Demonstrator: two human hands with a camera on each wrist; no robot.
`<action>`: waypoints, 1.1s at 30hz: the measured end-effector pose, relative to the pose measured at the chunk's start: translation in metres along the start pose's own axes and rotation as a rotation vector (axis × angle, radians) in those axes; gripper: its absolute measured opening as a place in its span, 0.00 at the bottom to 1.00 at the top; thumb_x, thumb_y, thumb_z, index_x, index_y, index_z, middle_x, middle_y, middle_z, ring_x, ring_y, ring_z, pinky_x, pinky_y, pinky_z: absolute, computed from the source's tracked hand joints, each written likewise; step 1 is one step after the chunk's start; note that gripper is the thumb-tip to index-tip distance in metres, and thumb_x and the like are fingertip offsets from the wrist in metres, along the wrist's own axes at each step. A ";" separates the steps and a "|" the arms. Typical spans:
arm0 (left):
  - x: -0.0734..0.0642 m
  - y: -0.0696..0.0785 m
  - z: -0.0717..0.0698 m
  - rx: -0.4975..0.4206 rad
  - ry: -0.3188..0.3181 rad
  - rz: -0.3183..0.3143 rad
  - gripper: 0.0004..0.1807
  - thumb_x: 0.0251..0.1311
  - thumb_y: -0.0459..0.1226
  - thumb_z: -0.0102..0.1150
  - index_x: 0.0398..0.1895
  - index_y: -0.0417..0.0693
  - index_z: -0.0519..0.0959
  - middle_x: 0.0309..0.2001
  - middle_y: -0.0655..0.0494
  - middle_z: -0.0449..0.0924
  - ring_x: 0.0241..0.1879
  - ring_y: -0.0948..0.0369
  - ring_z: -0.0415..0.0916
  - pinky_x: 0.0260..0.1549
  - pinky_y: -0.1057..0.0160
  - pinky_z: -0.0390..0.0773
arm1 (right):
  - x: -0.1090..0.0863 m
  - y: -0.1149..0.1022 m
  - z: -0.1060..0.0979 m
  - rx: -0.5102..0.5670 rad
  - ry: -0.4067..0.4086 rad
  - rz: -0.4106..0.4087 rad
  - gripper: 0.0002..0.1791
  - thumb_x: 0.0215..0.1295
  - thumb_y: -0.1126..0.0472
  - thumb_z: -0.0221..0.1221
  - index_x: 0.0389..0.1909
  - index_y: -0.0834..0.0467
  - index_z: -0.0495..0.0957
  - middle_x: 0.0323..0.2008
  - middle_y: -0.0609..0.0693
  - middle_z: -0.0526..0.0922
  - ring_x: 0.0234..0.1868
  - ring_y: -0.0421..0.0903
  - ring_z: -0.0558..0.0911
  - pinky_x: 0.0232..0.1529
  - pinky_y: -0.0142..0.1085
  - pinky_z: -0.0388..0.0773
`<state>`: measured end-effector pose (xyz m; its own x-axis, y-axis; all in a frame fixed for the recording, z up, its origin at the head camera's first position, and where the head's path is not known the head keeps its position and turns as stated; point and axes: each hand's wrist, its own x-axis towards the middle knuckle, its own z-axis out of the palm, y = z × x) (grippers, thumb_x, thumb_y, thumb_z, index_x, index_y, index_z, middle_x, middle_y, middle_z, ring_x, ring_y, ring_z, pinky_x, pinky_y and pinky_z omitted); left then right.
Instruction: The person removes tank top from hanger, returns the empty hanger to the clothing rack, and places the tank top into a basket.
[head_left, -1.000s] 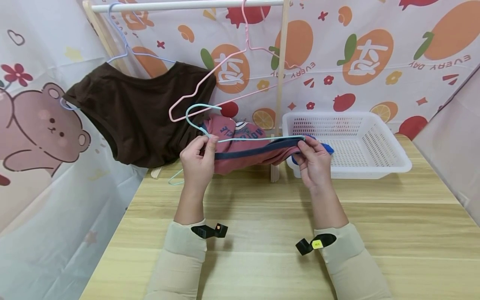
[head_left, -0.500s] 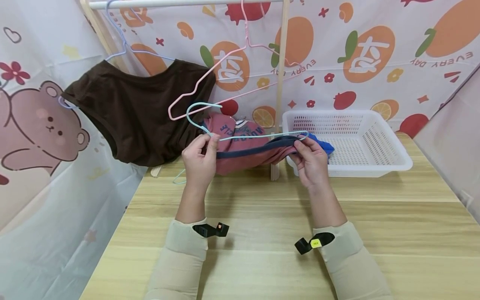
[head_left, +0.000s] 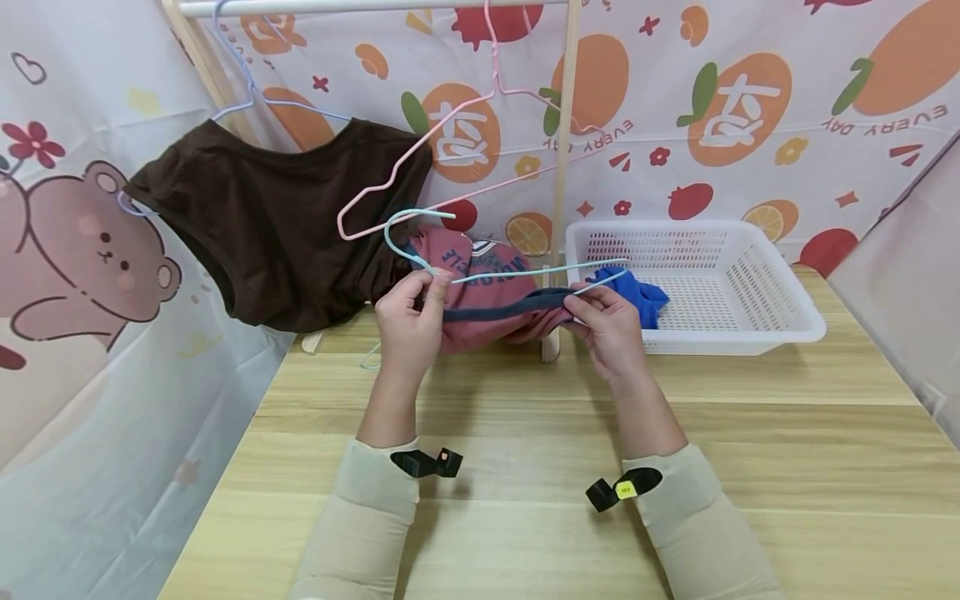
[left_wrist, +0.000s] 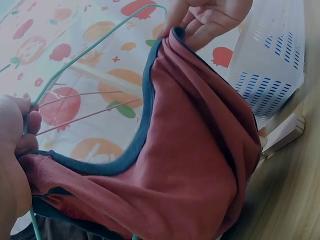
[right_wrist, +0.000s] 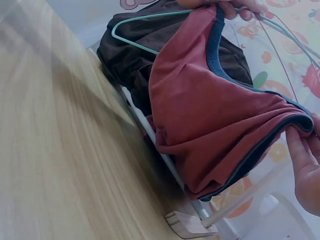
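Observation:
My left hand [head_left: 408, 325] pinches a mint-green clothes hanger [head_left: 517, 273] just below its hook, along with one shoulder of a red sleeveless top [head_left: 480, 335] with navy trim. One hanger end [right_wrist: 116, 31] sticks out past that shoulder in the right wrist view. My right hand [head_left: 611, 329] pinches the top's other shoulder at the navy edge [right_wrist: 300, 120]. The hanger's other end reaches beyond my right fingers, over the basket's near-left side. Between my hands the neckline hangs in a curve, as the left wrist view shows. My right fingertips are partly hidden by cloth there.
A brown sleeveless top [head_left: 292, 225] hangs on a blue hanger [head_left: 251, 92] from the rack's white bar [head_left: 375, 8]. A pink hanger [head_left: 450, 121] hangs beside it. Behind my right hand, a white basket [head_left: 780, 287] holds blue cloth [head_left: 637, 296]. Wooden table [head_left: 510, 467] lies below.
My right hand has moved left and slightly down with the top's shoulder, so the hanger's right end now shows beyond it. My left hand and the hook have shifted slightly right.

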<state>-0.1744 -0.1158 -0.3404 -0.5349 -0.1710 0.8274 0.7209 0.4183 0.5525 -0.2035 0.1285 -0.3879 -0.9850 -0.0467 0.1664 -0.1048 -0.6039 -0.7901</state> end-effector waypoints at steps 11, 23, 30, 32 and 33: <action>-0.002 0.003 0.006 0.000 -0.026 0.038 0.09 0.63 0.32 0.63 0.25 0.36 0.82 0.29 0.47 0.84 0.29 0.65 0.74 0.29 0.73 0.69 | -0.003 0.014 0.006 -0.476 -0.102 0.115 0.19 0.62 0.68 0.65 0.53 0.70 0.77 0.37 0.50 0.87 0.36 0.40 0.86 0.40 0.35 0.84; -0.004 0.002 0.007 -0.013 -0.043 0.043 0.10 0.63 0.31 0.62 0.23 0.37 0.81 0.27 0.48 0.83 0.26 0.66 0.70 0.26 0.72 0.66 | -0.007 0.018 0.009 -0.714 -0.120 0.063 0.16 0.62 0.62 0.66 0.49 0.65 0.82 0.43 0.56 0.86 0.40 0.38 0.84 0.42 0.30 0.81; -0.004 0.002 0.006 -0.034 -0.037 0.042 0.10 0.63 0.31 0.62 0.24 0.34 0.81 0.27 0.47 0.82 0.27 0.65 0.71 0.28 0.73 0.68 | -0.010 0.017 0.010 -0.816 -0.146 0.026 0.15 0.63 0.55 0.66 0.45 0.61 0.84 0.42 0.56 0.87 0.41 0.44 0.85 0.42 0.33 0.80; -0.003 0.002 0.007 -0.031 -0.032 0.046 0.10 0.63 0.31 0.62 0.24 0.34 0.81 0.27 0.47 0.82 0.27 0.65 0.71 0.28 0.73 0.68 | -0.011 0.017 0.010 -0.850 -0.151 0.010 0.14 0.63 0.54 0.66 0.42 0.60 0.85 0.38 0.55 0.87 0.40 0.49 0.85 0.39 0.34 0.81; -0.003 0.002 0.007 -0.029 -0.031 0.047 0.10 0.63 0.31 0.62 0.24 0.35 0.81 0.27 0.47 0.82 0.27 0.65 0.71 0.28 0.73 0.68 | -0.011 0.017 0.010 -0.865 -0.156 0.003 0.13 0.63 0.54 0.66 0.41 0.60 0.85 0.36 0.56 0.87 0.39 0.53 0.85 0.37 0.34 0.81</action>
<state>-0.1740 -0.1085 -0.3424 -0.5132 -0.1234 0.8494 0.7578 0.3994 0.5159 -0.1934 0.1108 -0.3973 -0.9621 -0.1933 0.1924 -0.2318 0.2080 -0.9503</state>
